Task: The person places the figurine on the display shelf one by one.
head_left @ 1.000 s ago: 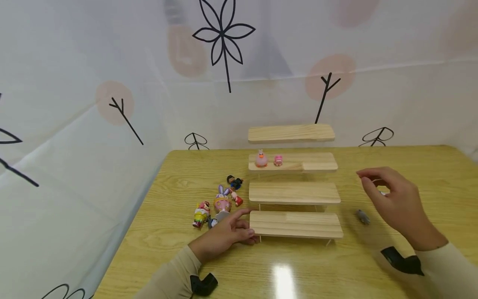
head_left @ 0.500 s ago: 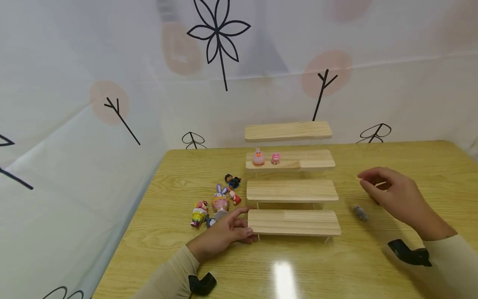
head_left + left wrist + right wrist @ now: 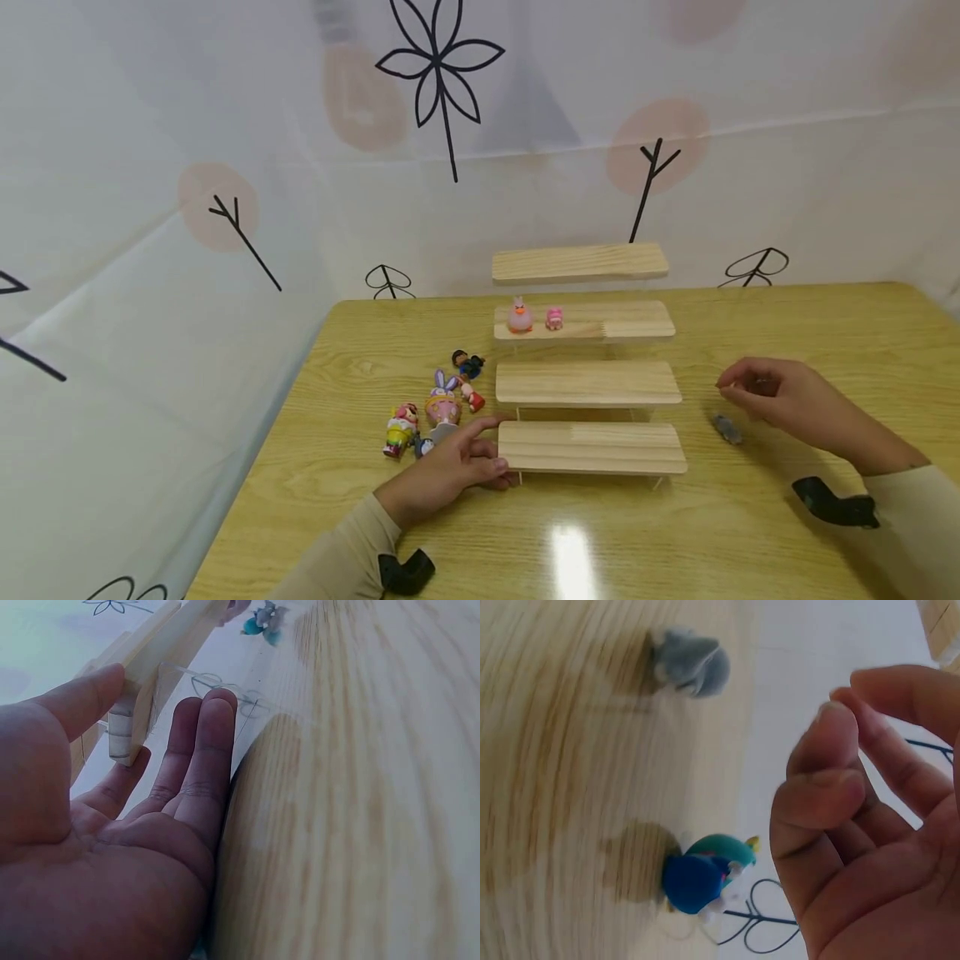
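My left hand (image 3: 450, 475) holds the left end of the lowest board of a stepped wooden display stand (image 3: 592, 447). In the left wrist view, its thumb and a finger pinch the board end (image 3: 124, 724), while other fingers extend beneath. My right hand (image 3: 795, 408) hovers right of the stand, fingers loosely bent and holding nothing. Near its fingertips a small grey figurine (image 3: 726, 429) lies on the table. The right wrist view shows that grey figurine (image 3: 691, 662) apart from the hand, plus a blue and teal figurine (image 3: 697, 881); the head view hides the latter.
A pink duck figurine (image 3: 520, 317) and a small pink figurine (image 3: 554, 318) stand on the second board from the top. Left of the stand lie several toys, among them a rabbit-eared figurine (image 3: 443, 404), a yellow-and-pink figurine (image 3: 401, 429) and a dark-haired figurine (image 3: 468, 363).
My right hand has moved lower and slightly right, closer to the grey figurine, after its fingers briefly spread apart. The left hand keeps its hold on the stand.
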Available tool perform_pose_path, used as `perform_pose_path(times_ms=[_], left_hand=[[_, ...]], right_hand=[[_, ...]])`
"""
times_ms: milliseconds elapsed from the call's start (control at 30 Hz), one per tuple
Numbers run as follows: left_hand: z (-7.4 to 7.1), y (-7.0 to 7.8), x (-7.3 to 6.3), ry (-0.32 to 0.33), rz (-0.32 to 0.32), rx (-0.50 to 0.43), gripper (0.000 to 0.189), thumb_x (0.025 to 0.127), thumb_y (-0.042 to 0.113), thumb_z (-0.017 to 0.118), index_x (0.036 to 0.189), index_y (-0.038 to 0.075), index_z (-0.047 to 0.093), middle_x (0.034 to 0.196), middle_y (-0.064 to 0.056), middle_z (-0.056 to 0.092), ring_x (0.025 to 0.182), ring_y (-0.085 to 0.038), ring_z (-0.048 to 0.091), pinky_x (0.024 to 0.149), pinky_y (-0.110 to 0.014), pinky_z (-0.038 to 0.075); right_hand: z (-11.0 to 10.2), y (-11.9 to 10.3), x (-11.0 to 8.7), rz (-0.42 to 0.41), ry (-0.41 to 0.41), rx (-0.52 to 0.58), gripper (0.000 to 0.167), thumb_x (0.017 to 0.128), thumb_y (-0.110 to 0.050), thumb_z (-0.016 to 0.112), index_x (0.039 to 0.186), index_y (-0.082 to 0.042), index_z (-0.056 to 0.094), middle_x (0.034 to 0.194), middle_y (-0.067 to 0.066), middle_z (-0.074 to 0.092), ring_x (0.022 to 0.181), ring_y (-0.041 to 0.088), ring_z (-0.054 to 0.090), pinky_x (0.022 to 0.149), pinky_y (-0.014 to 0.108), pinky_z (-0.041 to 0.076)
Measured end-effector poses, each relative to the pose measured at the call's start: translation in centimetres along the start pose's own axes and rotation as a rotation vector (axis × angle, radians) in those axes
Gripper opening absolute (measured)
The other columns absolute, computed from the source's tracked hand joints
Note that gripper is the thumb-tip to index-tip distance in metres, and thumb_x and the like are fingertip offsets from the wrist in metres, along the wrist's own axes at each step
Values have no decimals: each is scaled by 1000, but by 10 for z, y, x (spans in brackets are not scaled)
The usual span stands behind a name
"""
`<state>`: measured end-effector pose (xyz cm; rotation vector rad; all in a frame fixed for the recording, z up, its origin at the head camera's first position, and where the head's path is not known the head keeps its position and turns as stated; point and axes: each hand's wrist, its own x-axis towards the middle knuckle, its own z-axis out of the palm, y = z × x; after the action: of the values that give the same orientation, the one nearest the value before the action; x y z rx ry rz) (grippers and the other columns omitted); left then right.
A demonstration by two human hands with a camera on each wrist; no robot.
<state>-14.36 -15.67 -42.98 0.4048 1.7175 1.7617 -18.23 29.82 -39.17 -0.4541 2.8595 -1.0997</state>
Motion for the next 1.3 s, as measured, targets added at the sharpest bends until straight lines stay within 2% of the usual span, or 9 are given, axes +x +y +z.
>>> perform_pose_path(times_ms=[67, 233, 367, 533, 733, 1000, 1300], left_hand=[[0, 1, 0, -2, -2, 1, 69, 102, 16, 60, 159, 12, 20, 110, -11, 62, 110, -24, 69, 100, -39, 55], [1, 2, 0, -1, -5, 1, 69, 102, 16, 59, 159, 12, 21, 108, -11, 62, 110, -25, 69, 99, -39, 56], [0, 2, 0, 2, -7, 5, 68, 102, 16, 59, 159, 13, 22, 109, -11, 62, 110, -25, 69, 99, -39, 56], [0, 1, 0, -4, -4, -3, 69, 102, 17, 60, 159, 13, 21, 109, -10, 61, 109, -24, 69, 100, -39, 55], [0, 0, 0, -28, 24, -4, 69, 102, 15, 59, 159, 11, 20, 107, -9, 63, 108, -21, 69, 99, -40, 56], [0, 0, 0, -48, 40, 5, 68, 103, 15, 58, 159, 12, 21, 108, -9, 63, 108, -18, 69, 99, -39, 56], [0, -1, 0, -27, 23, 4, 69, 102, 15, 58, 159, 12, 20, 107, -9, 63, 109, -22, 69, 99, -40, 56]], right_hand=[[1, 4, 0, -7, -31, 18, 13, 101, -16, 60, 108, -7, 67, 77, 2, 60, 55, 14, 49, 47, 28, 43], [3, 14, 1, -95, -140, 94, 9, 100, -9, 60, 105, -7, 67, 75, -1, 60, 55, 13, 49, 46, 28, 42], [3, 20, 1, -142, -193, 110, 9, 98, -7, 62, 106, -6, 66, 74, -3, 59, 56, 12, 51, 48, 27, 42], [4, 22, 1, -139, -207, 94, 11, 97, -8, 65, 108, -7, 65, 74, -3, 59, 54, 13, 51, 48, 27, 43], [5, 23, 2, -148, -206, 58, 12, 96, -10, 67, 108, -9, 65, 73, -6, 57, 58, 8, 49, 50, 26, 39], [7, 26, 1, -171, -246, 36, 16, 96, -11, 68, 111, -10, 63, 73, -9, 53, 59, 7, 49, 52, 25, 37], [9, 23, 0, -157, -238, -21, 18, 95, -16, 70, 110, -14, 62, 72, -10, 50, 58, 4, 45, 52, 24, 34]])
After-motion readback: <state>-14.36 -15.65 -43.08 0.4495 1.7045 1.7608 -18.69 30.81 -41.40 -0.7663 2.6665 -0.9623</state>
